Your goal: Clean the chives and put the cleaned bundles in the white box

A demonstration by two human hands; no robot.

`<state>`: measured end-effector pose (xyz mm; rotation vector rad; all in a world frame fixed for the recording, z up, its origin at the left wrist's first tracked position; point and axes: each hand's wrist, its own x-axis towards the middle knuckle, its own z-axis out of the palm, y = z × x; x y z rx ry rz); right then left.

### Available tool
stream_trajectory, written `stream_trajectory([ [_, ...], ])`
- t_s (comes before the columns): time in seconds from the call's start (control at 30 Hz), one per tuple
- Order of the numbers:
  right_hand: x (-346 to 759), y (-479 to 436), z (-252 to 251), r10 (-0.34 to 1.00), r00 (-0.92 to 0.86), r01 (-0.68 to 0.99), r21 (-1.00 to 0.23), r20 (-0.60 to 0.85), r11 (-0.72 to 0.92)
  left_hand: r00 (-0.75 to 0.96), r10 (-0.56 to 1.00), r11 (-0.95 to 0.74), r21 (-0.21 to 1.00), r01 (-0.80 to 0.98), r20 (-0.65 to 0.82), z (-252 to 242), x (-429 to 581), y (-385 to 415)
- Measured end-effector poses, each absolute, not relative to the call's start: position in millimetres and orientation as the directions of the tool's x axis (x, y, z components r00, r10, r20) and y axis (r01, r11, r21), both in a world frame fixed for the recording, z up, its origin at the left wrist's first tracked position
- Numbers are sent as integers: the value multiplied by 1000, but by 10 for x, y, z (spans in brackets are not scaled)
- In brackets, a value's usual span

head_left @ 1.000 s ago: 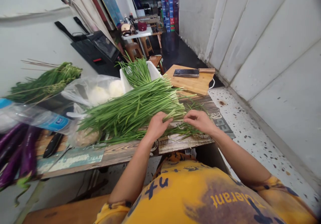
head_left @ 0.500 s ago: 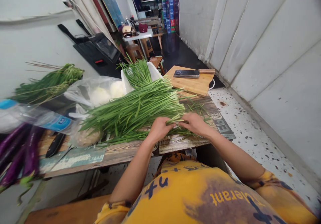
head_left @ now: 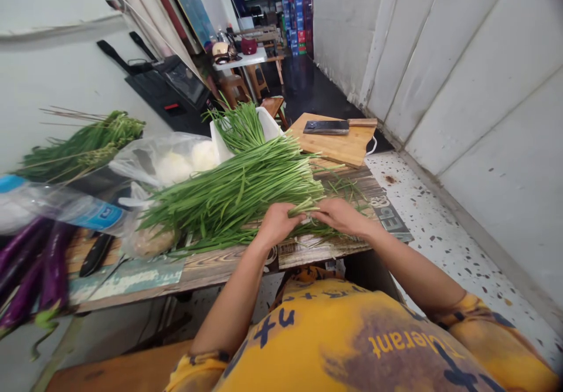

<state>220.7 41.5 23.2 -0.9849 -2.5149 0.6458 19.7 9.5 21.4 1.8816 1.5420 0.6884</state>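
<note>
A big heap of long green chive stalks [head_left: 237, 190] lies across the wooden table [head_left: 167, 269]. My left hand [head_left: 277, 223] is closed on the cut ends of a few stalks at the heap's near right end. My right hand [head_left: 341, 215] meets it from the right, fingers pinched on the same stalk ends [head_left: 304, 207]. Loose trimmed green bits lie on the table under and beyond my right hand.
A wooden cutting board [head_left: 341, 141] with a cleaver [head_left: 328, 126] sits at the far right of the table. A white tub [head_left: 268, 123] with more greens, a plastic bag [head_left: 162, 157], a water bottle [head_left: 83, 210], purple eggplants [head_left: 30, 275] and a black-handled knife [head_left: 94, 254] lie to the left.
My right hand has moved left until it meets my left hand at the stalk ends. The left hand has barely shifted.
</note>
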Motion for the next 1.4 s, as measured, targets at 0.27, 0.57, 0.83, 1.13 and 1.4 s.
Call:
stream_trajectory([
  [0.27,2557,543,344,899,-419,583,-720,131,376,103,994,-96,733,674,35,197,-20,116],
  [0.57,2139,385,280,803,-592,460,-790,68,406,140,989,-122,763,635,42,153,103,60],
  [0.83,2487,431,238,941,-319,361,-932,-111,13,124,991,-122,744,657,53,196,64,76],
  [1.13,2243,375,254,814,-570,510,-727,115,460,157,987,-135,760,635,44,171,93,59],
  [1.4,2402,414,304,905,-417,625,-698,81,350,99,993,-119,753,648,72,150,15,95],
])
